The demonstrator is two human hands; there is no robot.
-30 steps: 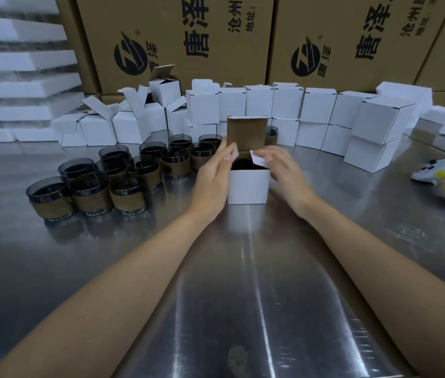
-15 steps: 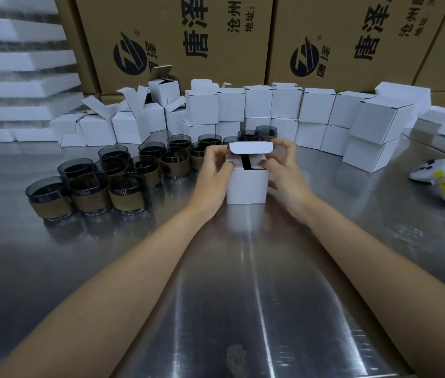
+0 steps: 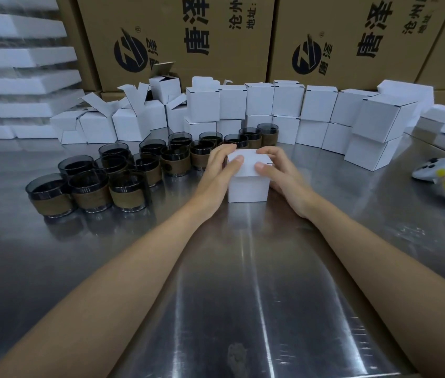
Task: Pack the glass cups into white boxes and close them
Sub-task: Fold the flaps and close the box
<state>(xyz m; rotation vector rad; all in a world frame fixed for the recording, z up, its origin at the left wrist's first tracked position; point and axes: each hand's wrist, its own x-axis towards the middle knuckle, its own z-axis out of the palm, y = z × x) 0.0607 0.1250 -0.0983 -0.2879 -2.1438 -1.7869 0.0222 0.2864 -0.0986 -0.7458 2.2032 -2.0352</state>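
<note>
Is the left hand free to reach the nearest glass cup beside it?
Probably yes. The left hand is only pressing on the white box, and bare table lies between it and the nearest glass cup; it would have to let go first.

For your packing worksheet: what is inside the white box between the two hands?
Nothing inside shows. The box has its lid down, with the left hand and right hand pressing on top. Any cup in it is covered.
</note>
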